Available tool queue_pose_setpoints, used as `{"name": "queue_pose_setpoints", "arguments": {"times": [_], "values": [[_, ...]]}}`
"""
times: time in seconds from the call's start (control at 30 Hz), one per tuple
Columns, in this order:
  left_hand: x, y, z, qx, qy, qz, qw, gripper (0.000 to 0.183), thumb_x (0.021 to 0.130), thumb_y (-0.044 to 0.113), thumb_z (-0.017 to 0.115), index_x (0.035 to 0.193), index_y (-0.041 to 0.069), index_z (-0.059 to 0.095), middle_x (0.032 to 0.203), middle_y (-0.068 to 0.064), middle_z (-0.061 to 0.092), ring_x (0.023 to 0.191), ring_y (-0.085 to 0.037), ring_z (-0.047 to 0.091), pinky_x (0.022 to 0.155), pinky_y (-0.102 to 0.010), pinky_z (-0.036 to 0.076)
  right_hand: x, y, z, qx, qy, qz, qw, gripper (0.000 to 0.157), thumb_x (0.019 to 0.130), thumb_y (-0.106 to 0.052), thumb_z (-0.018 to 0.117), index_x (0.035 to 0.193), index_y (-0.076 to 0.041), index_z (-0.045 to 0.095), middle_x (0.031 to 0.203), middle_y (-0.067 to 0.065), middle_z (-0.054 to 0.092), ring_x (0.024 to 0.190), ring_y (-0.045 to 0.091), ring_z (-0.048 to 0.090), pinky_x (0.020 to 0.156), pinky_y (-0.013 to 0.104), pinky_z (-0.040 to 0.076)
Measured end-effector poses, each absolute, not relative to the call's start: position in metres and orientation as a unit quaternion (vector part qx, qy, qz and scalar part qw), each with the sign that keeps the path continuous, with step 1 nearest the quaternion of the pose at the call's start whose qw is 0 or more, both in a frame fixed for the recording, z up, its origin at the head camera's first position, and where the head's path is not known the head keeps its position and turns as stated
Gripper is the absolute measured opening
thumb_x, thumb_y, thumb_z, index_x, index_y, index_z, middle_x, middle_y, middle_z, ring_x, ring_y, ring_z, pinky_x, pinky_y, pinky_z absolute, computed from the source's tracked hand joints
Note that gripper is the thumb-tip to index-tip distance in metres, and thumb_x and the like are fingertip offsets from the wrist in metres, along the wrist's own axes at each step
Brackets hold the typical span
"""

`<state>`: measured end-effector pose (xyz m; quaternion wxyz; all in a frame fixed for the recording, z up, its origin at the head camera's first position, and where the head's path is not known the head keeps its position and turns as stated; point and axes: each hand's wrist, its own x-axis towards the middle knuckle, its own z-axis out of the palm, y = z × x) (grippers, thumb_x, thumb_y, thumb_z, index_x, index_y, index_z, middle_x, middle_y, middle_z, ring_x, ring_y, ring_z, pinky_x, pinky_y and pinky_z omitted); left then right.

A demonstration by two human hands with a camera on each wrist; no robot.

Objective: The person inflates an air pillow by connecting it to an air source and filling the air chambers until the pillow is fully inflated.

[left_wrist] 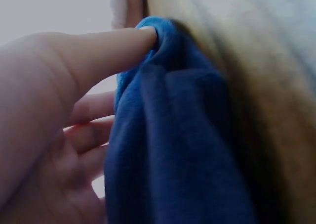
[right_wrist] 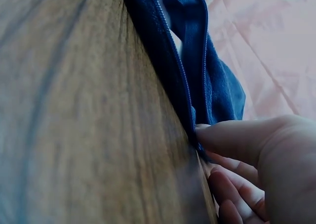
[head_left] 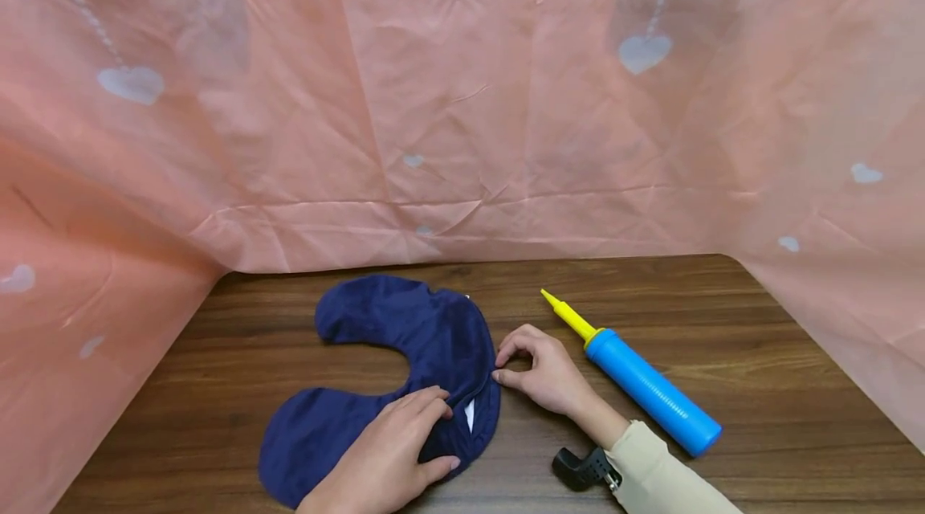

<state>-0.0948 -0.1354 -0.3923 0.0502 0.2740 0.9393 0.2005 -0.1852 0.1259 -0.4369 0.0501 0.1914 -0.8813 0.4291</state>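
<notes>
Pinching, with bent fingers and thumb of the right hand (head_left: 545,373), the edge of a navy U-shaped plush cover (head_left: 376,313) flat on the brown wooden table (head_left: 217,385); resting loosely bent left hand (head_left: 386,450) beside its gap. Likely to snag plush in the narrow dark-blue zip (right_wrist: 205,61) if tugged askew, or slip if pressed too lightly. Further right: blue-and-yellow plastic hand pump (head_left: 654,393), liable to be knocked.

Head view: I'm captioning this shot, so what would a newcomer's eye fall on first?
Probably the bright blue pump with its yellow nozzle, lying on the right of the wooden table. Next comes the navy U-shaped cover to its left, with the left hand on its lower part and the right hand pinching its right edge. Behind hangs pink cloth with pale hearts.
</notes>
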Motion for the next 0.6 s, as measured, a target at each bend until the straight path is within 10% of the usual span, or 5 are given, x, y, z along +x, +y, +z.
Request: {"name": "queue_pose_setpoints", "arguments": {"times": [0.37, 0.6], "values": [[-0.106, -0.137, -0.388, 0.239, 0.944, 0.228, 0.012, 0.012, 0.094, 0.031, 0.085, 0.090, 0.021, 0.079, 0.101, 0.011, 0.070, 0.092, -0.008, 0.067, 0.075, -0.032, 0.057, -0.186, 0.111, -0.440, 0.204, -0.882, 0.425, 0.030, 0.017, 0.085, -0.017, 0.091, 0.082, -0.024, 0.076, 0.103, -0.009, 0.068, 0.102, 0.015, 0.066, 0.093, 0.031, 0.052], [-0.108, -0.138, -0.392, 0.251, 0.946, 0.199, -0.047, 0.023, 0.087, 0.008, 0.087, 0.086, 0.021, 0.068, 0.093, 0.011, 0.061, 0.090, -0.011, 0.060, 0.068, -0.032, 0.046, -0.189, 0.107, -0.439, 0.211, -0.875, 0.433, 0.039, 0.017, 0.084, -0.015, 0.091, 0.083, -0.023, 0.076, 0.102, -0.008, 0.069, 0.101, 0.014, 0.066, 0.093, 0.031, 0.053]]}}
